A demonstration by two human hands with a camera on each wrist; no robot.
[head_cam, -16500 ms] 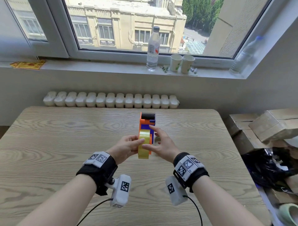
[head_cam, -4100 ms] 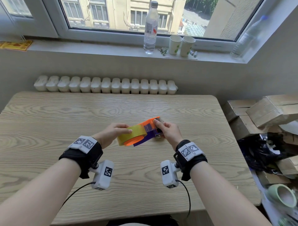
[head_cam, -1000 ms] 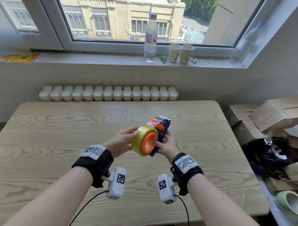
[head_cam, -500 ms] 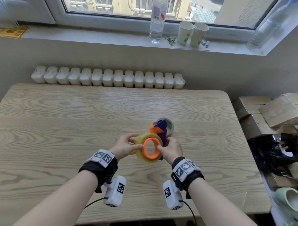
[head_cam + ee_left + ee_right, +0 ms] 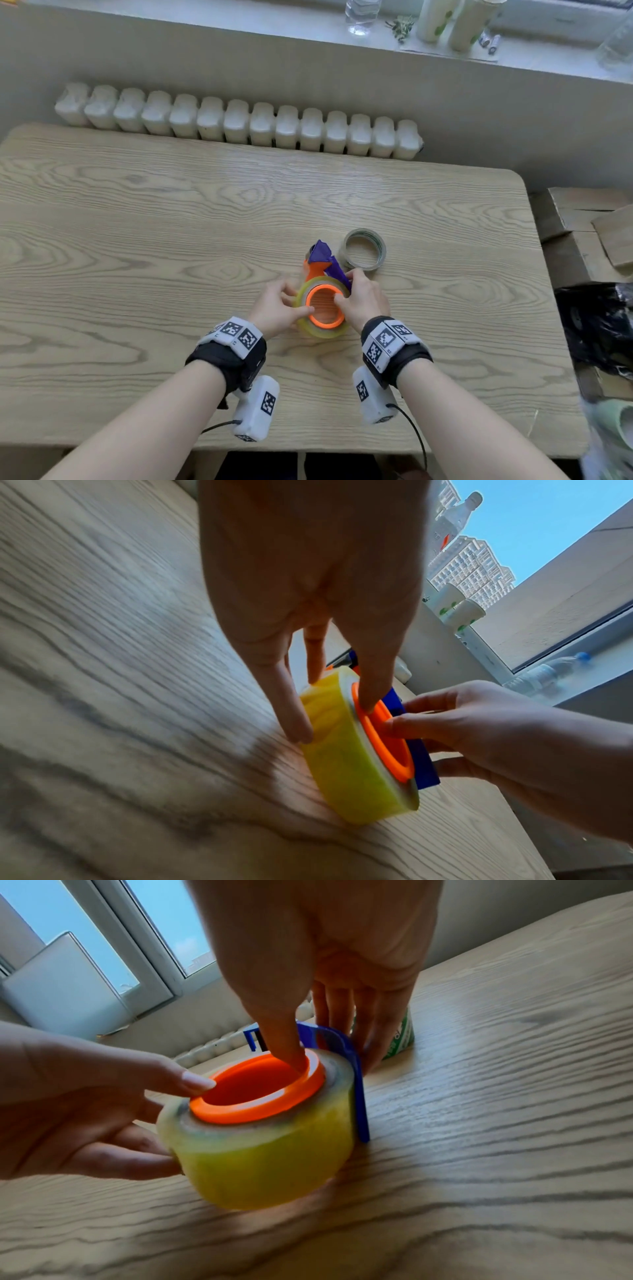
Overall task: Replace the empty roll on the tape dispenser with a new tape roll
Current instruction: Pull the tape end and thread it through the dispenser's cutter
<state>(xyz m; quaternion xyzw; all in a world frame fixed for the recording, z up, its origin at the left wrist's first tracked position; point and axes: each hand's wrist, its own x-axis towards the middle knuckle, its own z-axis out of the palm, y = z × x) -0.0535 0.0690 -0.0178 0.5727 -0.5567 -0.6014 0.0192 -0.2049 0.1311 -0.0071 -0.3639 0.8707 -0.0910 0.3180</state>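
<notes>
The tape dispenser (image 5: 321,260), a blue frame with an orange hub (image 5: 324,306), is tilted with its lower edge on the table (image 5: 137,240). A yellow tape roll (image 5: 322,332) sits around the hub. My left hand (image 5: 294,305) pinches the roll (image 5: 349,764), thumb on the hub rim (image 5: 383,739) and fingers on the roll's outer face. My right hand (image 5: 346,291) grips the dispenser: its thumb dips into the hub (image 5: 257,1096) and its fingers lie behind the blue side plate (image 5: 359,1096). The empty roll (image 5: 363,248) lies flat just behind my right hand.
A white radiator (image 5: 239,123) runs along the table's far edge. Above it, the window sill holds a bottle (image 5: 359,13) and paper cups (image 5: 455,20). Cardboard boxes (image 5: 589,222) and a black bag (image 5: 603,325) crowd the floor to the right.
Both hands have brought the dispenser down and closer, from tilted in the air to resting on the table with the hub's open side up. The head view has tipped downward.
</notes>
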